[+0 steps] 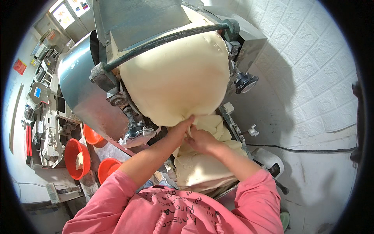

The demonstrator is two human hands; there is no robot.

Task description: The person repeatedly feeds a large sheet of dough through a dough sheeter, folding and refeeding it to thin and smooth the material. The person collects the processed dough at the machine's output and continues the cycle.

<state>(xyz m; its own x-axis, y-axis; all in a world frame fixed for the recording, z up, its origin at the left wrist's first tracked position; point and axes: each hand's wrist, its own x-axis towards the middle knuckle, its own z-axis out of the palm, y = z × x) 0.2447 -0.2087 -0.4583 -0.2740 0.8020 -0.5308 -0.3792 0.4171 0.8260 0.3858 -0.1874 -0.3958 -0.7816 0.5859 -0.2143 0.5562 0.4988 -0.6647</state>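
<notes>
A wide sheet of pale dough [175, 73] hangs over the front of a metal dough-rolling machine [143, 17], below its dark crossbar [166, 39]. At the sheet's lower edge my left hand [187, 122] grips a gathered fold of dough, fingers partly hidden. Close beside it on the right, my right hand [200, 140] is closed on a strip of the same dough. Thick folds of dough [207, 163] lie piled in the machine's tray below my hands.
Black adjusting knobs stand at the machine's left [136, 131] and right [245, 82]. Red plastic basins [77, 159] are at the lower left, one holding a piece of dough. Further left are more machines [43, 117]. A black cable [301, 150] runs along the white wall at right.
</notes>
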